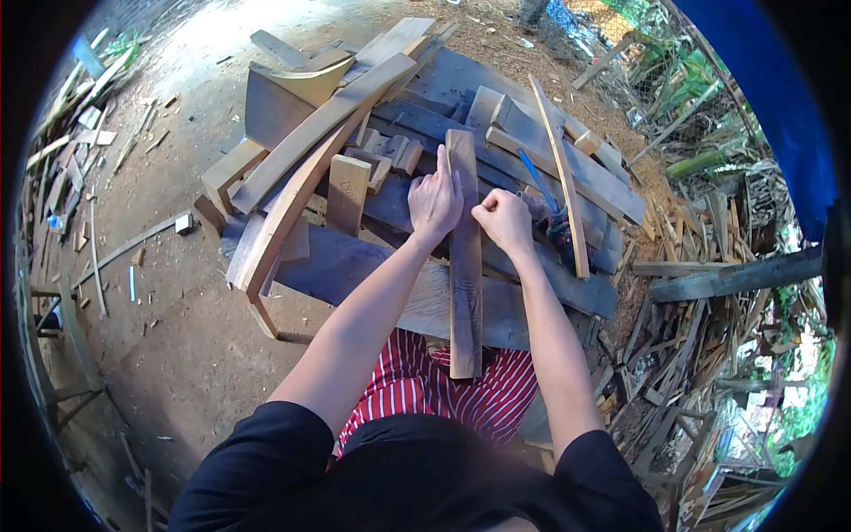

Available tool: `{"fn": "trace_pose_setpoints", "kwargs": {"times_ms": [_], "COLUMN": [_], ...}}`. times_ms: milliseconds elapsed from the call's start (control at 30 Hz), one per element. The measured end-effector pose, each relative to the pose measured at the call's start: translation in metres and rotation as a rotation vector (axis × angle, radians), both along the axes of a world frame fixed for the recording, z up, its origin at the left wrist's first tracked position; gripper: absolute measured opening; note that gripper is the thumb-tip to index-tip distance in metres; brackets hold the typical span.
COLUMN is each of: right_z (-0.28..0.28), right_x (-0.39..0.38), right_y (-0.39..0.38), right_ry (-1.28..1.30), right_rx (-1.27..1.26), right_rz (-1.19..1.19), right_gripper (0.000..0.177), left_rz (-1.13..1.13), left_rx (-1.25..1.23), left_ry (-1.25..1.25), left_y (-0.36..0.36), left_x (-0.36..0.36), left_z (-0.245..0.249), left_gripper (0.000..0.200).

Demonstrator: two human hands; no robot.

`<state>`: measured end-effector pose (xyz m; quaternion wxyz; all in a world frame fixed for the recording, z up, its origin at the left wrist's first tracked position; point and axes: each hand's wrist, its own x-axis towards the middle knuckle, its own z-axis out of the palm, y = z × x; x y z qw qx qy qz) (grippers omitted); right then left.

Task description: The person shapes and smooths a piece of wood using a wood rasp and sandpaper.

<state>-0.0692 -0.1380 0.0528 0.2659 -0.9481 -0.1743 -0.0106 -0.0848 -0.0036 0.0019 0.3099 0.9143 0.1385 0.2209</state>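
A long dark wooden board (465,293) lies lengthwise in front of me, its near end over my striped trousers. My left hand (434,202) is at the board's left edge, with the index finger stretched out along it towards the far end. My right hand (505,220) is at the right side of the board, its fingers curled together; whatever they may hold is too small to make out. Under the board is a work table of dark planks (337,282). A short upright block (347,191) stands left of my left hand.
Long curved timbers (310,142) are stacked at the table's left. A thin strip (563,177), a blue-handled tool (538,182) and more planks (603,182) lie at the right. Scrap wood (691,355) is heaped on the ground at the right, with a thick beam (736,277).
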Motion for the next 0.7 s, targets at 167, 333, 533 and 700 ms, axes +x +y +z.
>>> {"fn": "trace_pose_setpoints", "kwargs": {"times_ms": [167,333,533,700], "right_z": [0.030,0.012,-0.019,0.000], "right_x": [-0.063,-0.149,-0.168,-0.155], "right_y": [-0.037,-0.033,-0.025,-0.059], "right_ry": [0.111,-0.143,-0.015,0.451], "right_rx": [0.311,0.007,-0.023,0.733], "right_rz": [-0.038,-0.002,-0.098,-0.079], "right_gripper": [0.015,0.047,0.073,0.060], "left_rz": [0.022,0.018,0.059,-0.065], "left_rx": [0.048,0.025,-0.149,-0.574], "left_ry": [-0.056,-0.025,0.031,-0.211], "left_y": [0.000,-0.001,0.000,0.013], "left_x": [0.000,-0.001,-0.002,-0.001], "left_z": [-0.004,-0.002,0.003,-0.012], "left_gripper": [0.056,0.054,0.047,0.044]}}
